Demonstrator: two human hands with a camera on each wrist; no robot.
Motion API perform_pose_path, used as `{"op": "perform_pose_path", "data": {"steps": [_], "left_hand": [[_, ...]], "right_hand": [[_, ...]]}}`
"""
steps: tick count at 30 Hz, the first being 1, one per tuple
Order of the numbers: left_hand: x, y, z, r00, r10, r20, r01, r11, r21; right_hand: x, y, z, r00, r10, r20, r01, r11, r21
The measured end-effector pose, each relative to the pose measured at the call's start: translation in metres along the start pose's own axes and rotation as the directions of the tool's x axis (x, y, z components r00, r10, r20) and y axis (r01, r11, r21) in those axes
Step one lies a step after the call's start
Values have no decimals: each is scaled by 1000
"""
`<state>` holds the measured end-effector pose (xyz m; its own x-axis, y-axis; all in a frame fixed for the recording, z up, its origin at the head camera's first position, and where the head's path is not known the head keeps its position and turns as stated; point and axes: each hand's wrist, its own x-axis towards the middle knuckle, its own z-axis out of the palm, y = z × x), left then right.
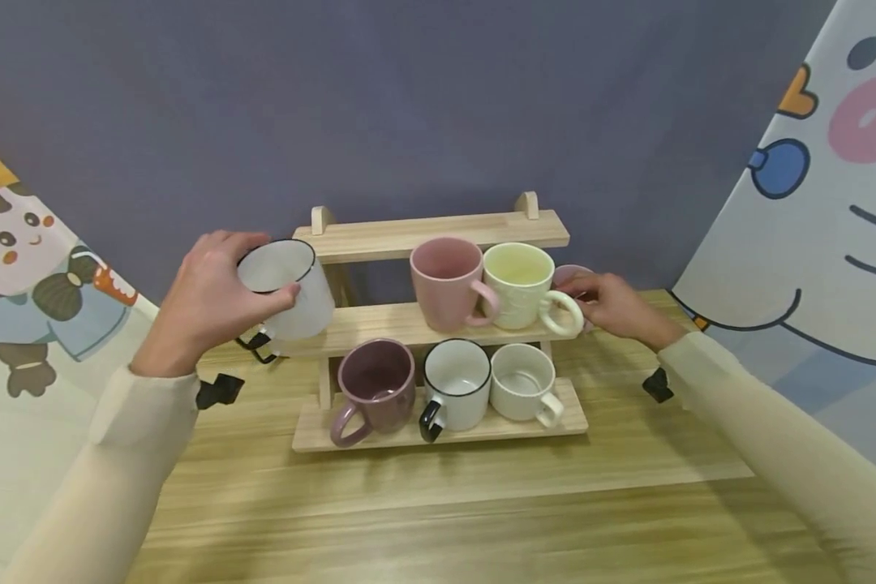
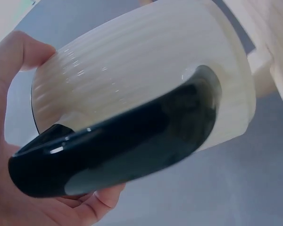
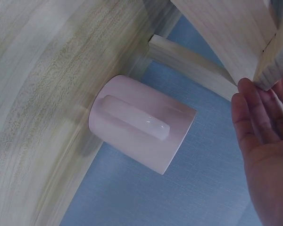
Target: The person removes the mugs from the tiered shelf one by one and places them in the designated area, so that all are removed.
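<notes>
My left hand (image 1: 222, 296) grips a white ribbed mug (image 1: 302, 296) with a black rim, thumb and fingers around its upper part. The mug is tilted beside the left end of the middle shelf (image 1: 365, 326); its black handle (image 2: 146, 136) fills much of the left wrist view. At the shelf's right end, my right hand (image 1: 613, 307) touches the board's corner with nearly straight fingers (image 3: 247, 117); its thumb is hidden in the right wrist view. A pale pink mug (image 3: 137, 122) stands on the table behind that hand. On the middle shelf are a pink mug (image 1: 445, 288) and a pale yellow mug (image 1: 518, 292).
The wooden rack's bottom shelf (image 1: 394, 440) bears a purple mug (image 1: 380, 389), a white black-rimmed mug (image 1: 458, 389) and a cream cup (image 1: 521, 385). The top shelf (image 1: 438, 231) is behind them. A grey-blue backdrop (image 1: 423, 105) stands behind the table (image 1: 438, 519).
</notes>
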<state>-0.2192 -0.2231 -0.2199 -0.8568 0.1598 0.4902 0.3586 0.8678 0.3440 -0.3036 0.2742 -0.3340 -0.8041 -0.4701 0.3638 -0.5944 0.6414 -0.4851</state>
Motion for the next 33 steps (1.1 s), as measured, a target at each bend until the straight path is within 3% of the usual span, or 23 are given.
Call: {"op": "perform_pose_path", "data": {"steps": [5, 9, 16, 23, 28, 33], "left_hand": [[-24, -14, -18, 999, -19, -34, 20, 1000, 19], [-40, -31, -16, 1000, -16, -1, 17, 998, 63], [-57, -71, 13, 998, -30, 61, 24, 994, 107], [-59, -108, 52, 993, -7, 115, -3, 996, 92], [-55, -124, 74, 987, 8, 163, -15, 999, 40], [-50, -131, 86, 981, 1, 192, -5, 1000, 22]], "right_hand": [[-1, 0, 0, 1000, -3, 3, 3, 1000, -10], [-2, 1, -2, 1000, -7, -6, 6, 1000, -22], [-1, 2, -1, 1000, -5, -1, 5, 1000, -29], [-1, 0, -1, 1000, -26, -13, 26, 999, -26], [-1, 0, -1, 999, -34, -17, 34, 999, -23], [0, 0, 0, 999, -41, -11, 41, 999, -11]]}}
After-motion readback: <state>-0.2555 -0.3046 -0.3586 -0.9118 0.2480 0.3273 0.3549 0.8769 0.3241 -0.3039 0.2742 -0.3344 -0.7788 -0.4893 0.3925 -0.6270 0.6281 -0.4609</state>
